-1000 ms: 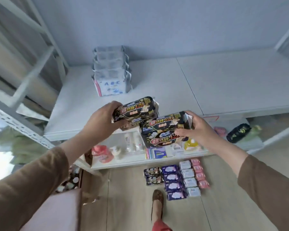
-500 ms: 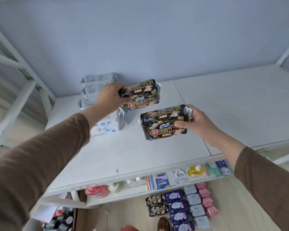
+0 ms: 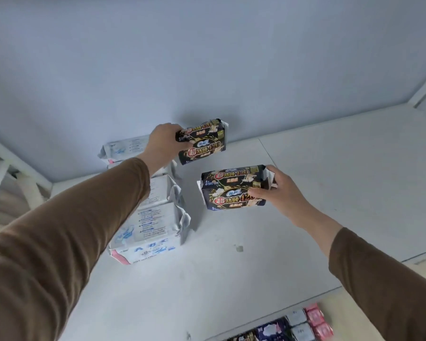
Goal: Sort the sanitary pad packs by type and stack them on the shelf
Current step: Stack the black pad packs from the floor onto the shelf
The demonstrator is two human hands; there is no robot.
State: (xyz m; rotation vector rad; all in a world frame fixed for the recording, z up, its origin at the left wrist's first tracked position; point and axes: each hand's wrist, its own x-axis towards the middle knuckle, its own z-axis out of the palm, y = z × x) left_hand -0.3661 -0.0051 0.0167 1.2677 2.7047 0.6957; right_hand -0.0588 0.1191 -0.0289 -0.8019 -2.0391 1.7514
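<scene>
Hands [image 3: 162,141] [image 3: 284,193] gripping black packs [image 3: 202,141] [image 3: 231,188], long axes crosswise over shelf [image 3: 330,183]

sleeves [image 3: 59,242] — brown, long, plain; cuffs at wrists; hands bare — no rings

Soft, even daylight is filling the scene, with no glare showing. The black packs [image 3: 203,141] are casting a diffuse shadow on the wall [image 3: 207,57] just behind them. Wide-angle distortion is bending the shelf [image 3: 231,279] edges outward from those packs; sleeves nearest the camera are appearing enlarged and slightly soft.
</scene>
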